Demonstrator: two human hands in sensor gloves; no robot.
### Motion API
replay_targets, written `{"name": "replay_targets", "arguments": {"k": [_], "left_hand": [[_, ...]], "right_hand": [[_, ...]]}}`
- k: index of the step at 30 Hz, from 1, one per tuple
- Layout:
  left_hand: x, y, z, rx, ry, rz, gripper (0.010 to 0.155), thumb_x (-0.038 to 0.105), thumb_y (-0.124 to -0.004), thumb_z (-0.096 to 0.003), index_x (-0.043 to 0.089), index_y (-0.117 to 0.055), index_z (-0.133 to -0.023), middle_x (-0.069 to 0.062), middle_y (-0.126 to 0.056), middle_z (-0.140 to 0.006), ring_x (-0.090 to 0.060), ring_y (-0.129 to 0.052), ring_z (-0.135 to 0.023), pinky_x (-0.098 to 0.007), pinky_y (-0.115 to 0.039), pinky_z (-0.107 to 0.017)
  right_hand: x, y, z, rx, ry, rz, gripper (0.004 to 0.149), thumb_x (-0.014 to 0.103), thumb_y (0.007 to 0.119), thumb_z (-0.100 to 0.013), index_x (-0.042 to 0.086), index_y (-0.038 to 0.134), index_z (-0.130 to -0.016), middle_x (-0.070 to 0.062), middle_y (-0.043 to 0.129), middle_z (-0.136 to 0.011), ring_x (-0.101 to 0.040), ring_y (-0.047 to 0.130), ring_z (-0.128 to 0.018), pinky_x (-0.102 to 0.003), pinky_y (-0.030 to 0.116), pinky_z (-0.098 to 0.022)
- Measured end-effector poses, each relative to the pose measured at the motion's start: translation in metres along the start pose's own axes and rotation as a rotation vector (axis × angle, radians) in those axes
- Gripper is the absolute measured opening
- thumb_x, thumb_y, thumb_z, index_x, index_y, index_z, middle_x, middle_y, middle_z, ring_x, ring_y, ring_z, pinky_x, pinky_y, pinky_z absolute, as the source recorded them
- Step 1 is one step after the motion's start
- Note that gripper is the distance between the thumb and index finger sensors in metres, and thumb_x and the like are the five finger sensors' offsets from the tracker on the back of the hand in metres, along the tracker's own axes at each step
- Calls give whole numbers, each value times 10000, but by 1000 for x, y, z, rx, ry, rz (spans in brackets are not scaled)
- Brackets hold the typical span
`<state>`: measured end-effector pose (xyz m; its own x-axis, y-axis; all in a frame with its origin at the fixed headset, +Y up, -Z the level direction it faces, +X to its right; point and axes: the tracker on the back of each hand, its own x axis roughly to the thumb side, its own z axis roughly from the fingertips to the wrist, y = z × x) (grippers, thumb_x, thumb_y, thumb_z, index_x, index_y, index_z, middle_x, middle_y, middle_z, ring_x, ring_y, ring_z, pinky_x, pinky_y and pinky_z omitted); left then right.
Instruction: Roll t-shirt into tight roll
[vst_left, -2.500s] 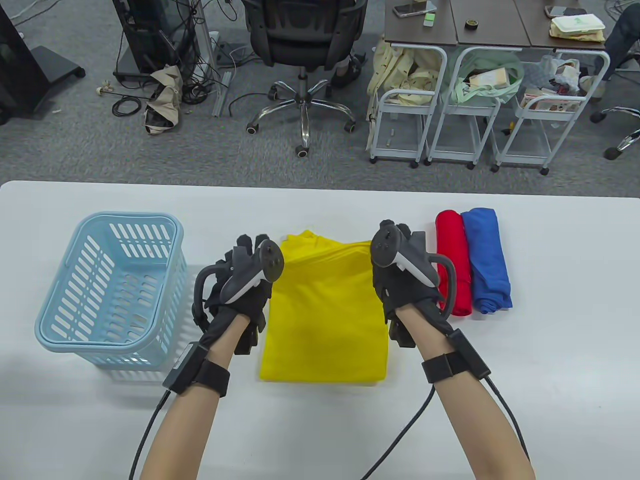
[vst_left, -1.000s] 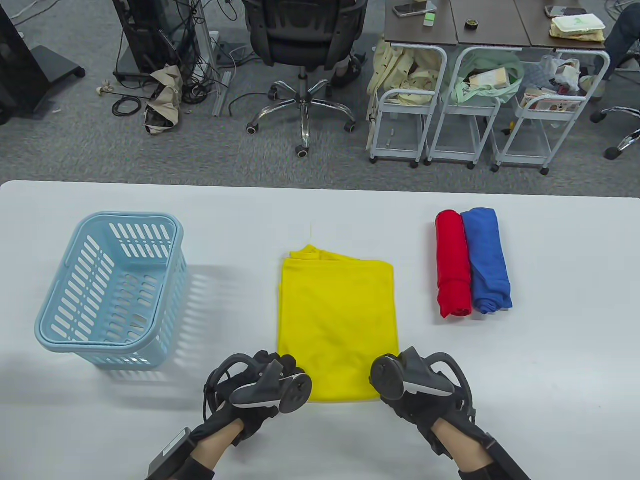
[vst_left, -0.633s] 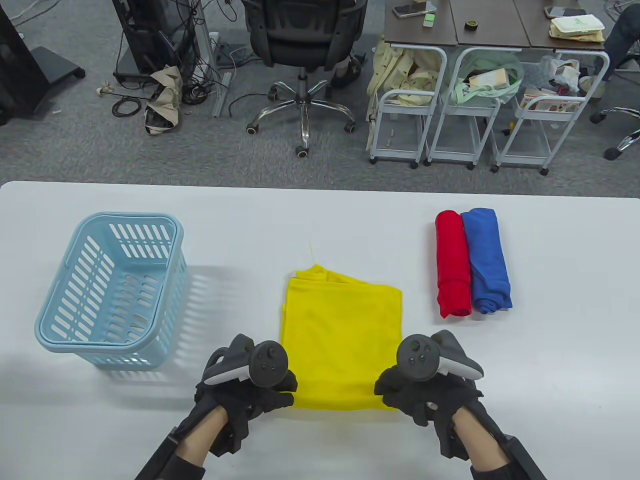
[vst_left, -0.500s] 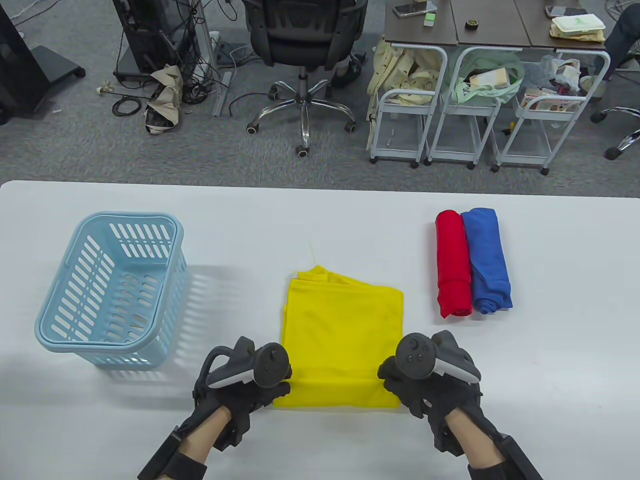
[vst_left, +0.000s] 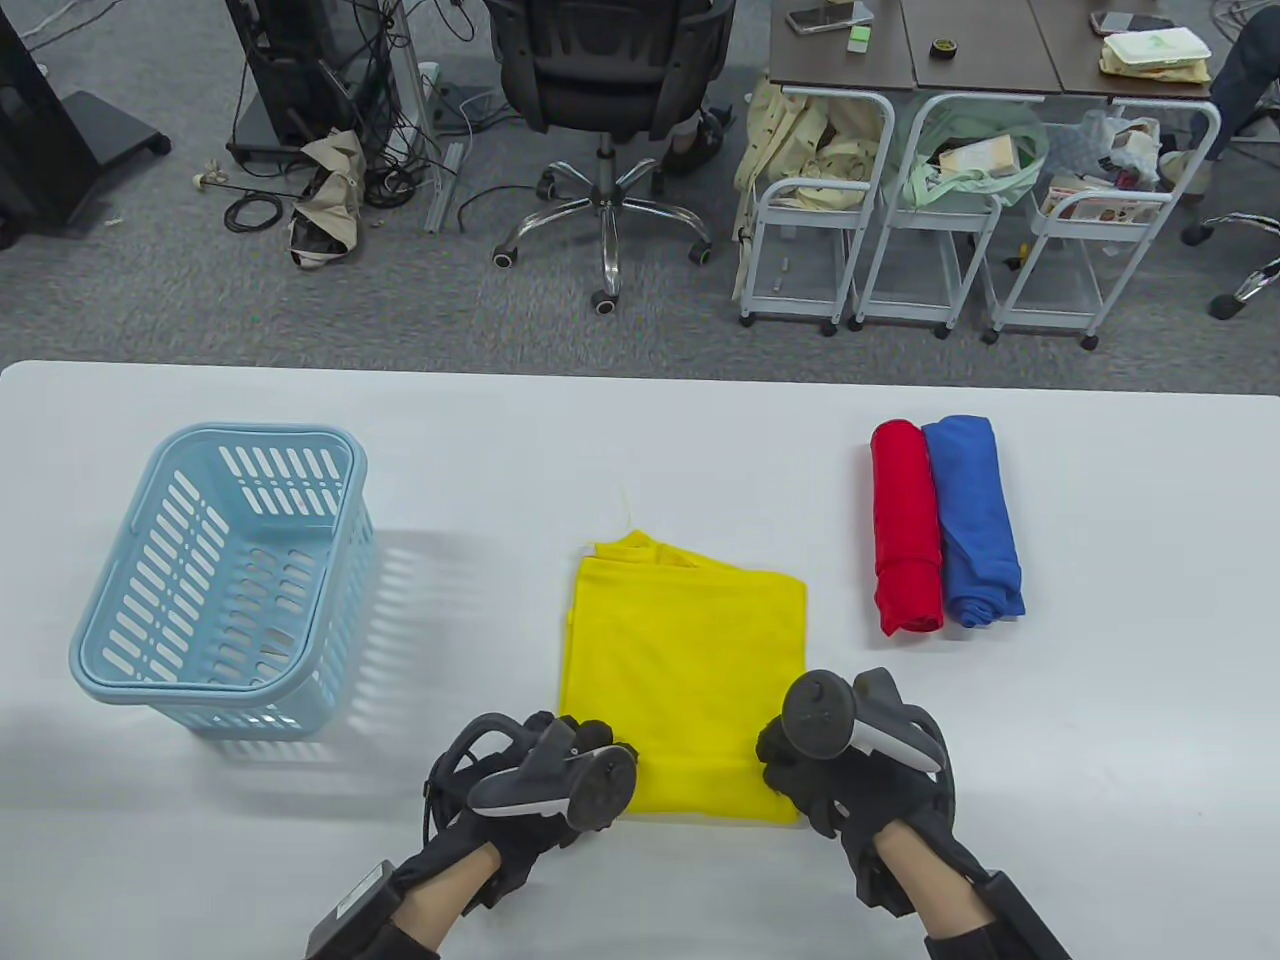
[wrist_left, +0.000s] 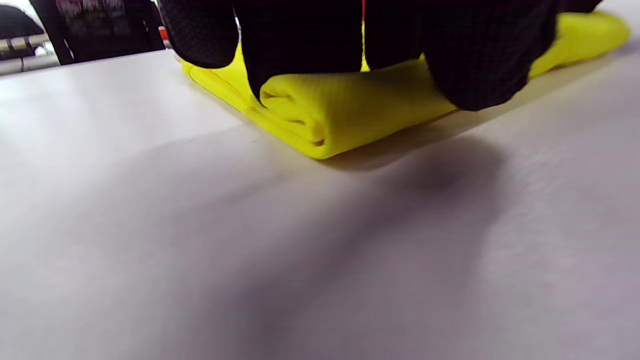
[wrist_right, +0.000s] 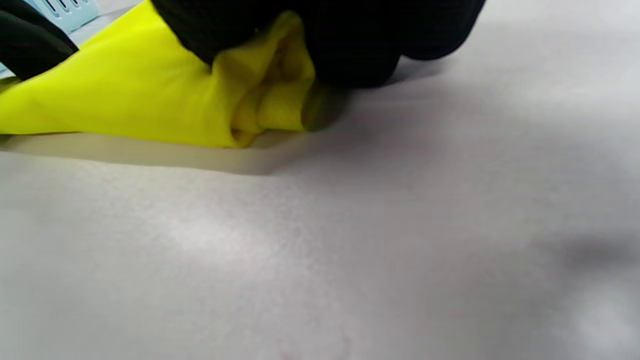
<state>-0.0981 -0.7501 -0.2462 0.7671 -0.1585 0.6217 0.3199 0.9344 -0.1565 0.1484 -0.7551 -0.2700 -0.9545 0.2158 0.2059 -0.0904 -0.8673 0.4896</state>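
The yellow t-shirt (vst_left: 685, 660) lies folded into a flat rectangle on the white worktop (vst_left: 1100, 700), around the middle of its width and close to the near edge. The left hand (vst_left: 540, 790) sits on the shirt's near left corner; in the left wrist view its fingers (wrist_left: 300, 40) curl down over a thick, turned-over hem of the yellow cloth (wrist_left: 340, 110), clamped on it (the fold shows several stacked layers at its end). The right hand (vst_left: 850, 770) is at the shirt's near right corner, and in the right wrist view its fingers (wrist_right: 350, 45) are bunched over the gathered cloth (wrist_right: 260, 95), gripping it against the worktop (wrist_right: 400, 225). Between the two hands a low ridge runs across the shirt's near edge.

A light blue slatted basket (vst_left: 225, 575) stands toward the left end of the worktop, well apart from the shirt. Toward the right end lie a red roll (vst_left: 907, 530) and a blue roll (vst_left: 975, 520), touching side by side, their long axes pointing from the near edge to the far edge. Each hand carries a grey tracker on its back.
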Motion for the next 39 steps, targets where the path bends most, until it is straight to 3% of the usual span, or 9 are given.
{"name": "replay_targets", "arguments": {"k": [4, 6, 11, 14, 16, 23, 28, 34, 39], "left_hand": [[-2, -2, -4, -16, 15, 71, 688, 560, -777, -454, 339, -575, -1073, -21, -680, -1108, -244, -809, -920, -542, -625, -764], [-2, -1, -8, -17, 16, 71, 705, 567, -792, -442, 339, -571, -1072, -13, -683, -1096, -234, -813, -902, -541, -620, -768], [-4, 0, -13, -27, 1, 61, 721, 578, -807, -422, 342, -573, -1062, -10, -696, -1072, -224, -823, -874, -555, -610, -771], [-9, -2, -12, -35, -9, 100, 742, 568, -811, -426, 333, -548, -1078, -14, -667, -1069, -227, -793, -885, -562, -594, -774], [-15, -3, -11, -39, -13, 94, 773, 558, -818, -427, 302, -545, -1103, -10, -662, -1075, -216, -793, -895, -565, -598, -773], [-29, -5, -10, 8, -8, 189, 620, 447, -799, -487, 326, -609, -1065, 36, -723, -1049, -201, -826, -875, -558, -608, -771], [-46, -4, -9, 56, 13, 344, 482, 370, -738, -534, 320, -700, -1013, 55, -852, -956, -171, -915, -803, -529, -669, -745], [-68, -11, -7, 50, 63, 533, 470, 398, -692, -549, 267, -737, -998, 41, -942, -853, -176, -991, -664, -500, -731, -697], [-80, -17, -7, 53, 153, 593, 481, 477, -643, -551, 241, -806, -937, 79, -1007, -692, -161, -1031, -538, -470, -770, -653]], "right_hand": [[7, -9, 5, -75, 106, 165, 541, 436, 783, -539, 217, 616, -1005, -81, 630, -1035, -248, 836, -789, -488, 680, -627], [10, -16, 14, -111, 145, 199, 543, 393, 816, -524, 226, 631, -1006, -73, 642, -1039, -257, 846, -804, -493, 685, -628], [36, -20, 41, -200, -25, 115, 526, 403, 863, -495, 281, 687, -975, -26, 678, -1043, -254, 834, -862, -488, 688, -643], [30, -1, 23, -45, 45, 195, 675, 452, 889, -456, 274, 605, -1041, -47, 575, -1114, -292, 741, -964, -515, 641, -674], [23, 13, 12, 34, 65, 159, 807, 454, 894, -463, 292, 409, -1086, -47, 433, -1142, -298, 622, -977, -520, 581, -698], [16, 12, 12, -30, 105, 82, 681, 403, 866, -505, 330, 470, -1055, -1, 469, -1132, -250, 640, -959, -529, 550, -719], [-4, 4, 8, -36, 101, -190, 466, 375, 804, -537, 315, 681, -982, 20, 681, -1030, -224, 791, -841, -505, 623, -687], [-22, 7, 6, 38, 76, -446, 509, 405, 781, -529, 275, 704, -1015, 5, 854, -896, -166, 949, -663, -446, 750, -578], [-25, 10, 4, 45, 98, -466, 533, 409, 688, -564, 225, 633, -1061, 12, 875, -848, -125, 961, -593, -419, 773, -533]]}}
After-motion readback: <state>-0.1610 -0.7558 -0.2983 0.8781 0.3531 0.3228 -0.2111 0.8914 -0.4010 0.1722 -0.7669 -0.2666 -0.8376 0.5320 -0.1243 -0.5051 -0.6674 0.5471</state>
